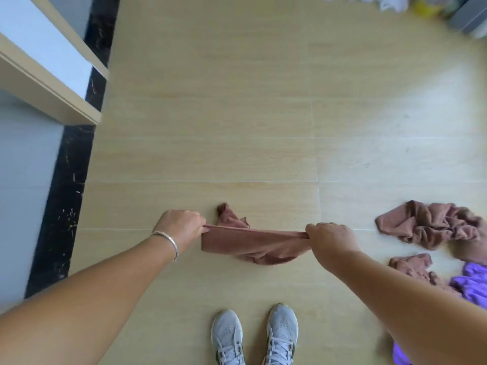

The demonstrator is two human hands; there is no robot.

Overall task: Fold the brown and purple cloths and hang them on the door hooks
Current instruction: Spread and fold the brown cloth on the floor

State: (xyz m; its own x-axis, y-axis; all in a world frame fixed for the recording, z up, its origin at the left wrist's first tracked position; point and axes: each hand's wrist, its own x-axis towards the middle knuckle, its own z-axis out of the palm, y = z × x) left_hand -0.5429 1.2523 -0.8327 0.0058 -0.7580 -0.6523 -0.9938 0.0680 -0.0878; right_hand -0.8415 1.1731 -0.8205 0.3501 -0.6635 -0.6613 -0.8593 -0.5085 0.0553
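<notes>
A brown cloth (253, 242) is stretched between my two hands above the floor. My left hand (181, 226) pinches its left end, and my right hand (330, 238) grips its right end. The cloth's top edge is taut and the rest sags below in loose folds, with one corner sticking up behind. Two more brown cloths lie crumpled on the floor at the right, one (432, 223) larger and one (413, 267) smaller. A purple cloth (471, 283) lies beside them at the right edge, partly hidden by my right arm. No door hooks are in view.
I stand on a light wood-look floor (237, 114), my grey shoes (254, 338) below the cloth. A white door with a beige frame (50, 83) and a black marble threshold (71, 180) are at the left. Blurred bags and a grey bin (469, 17) sit at the top right.
</notes>
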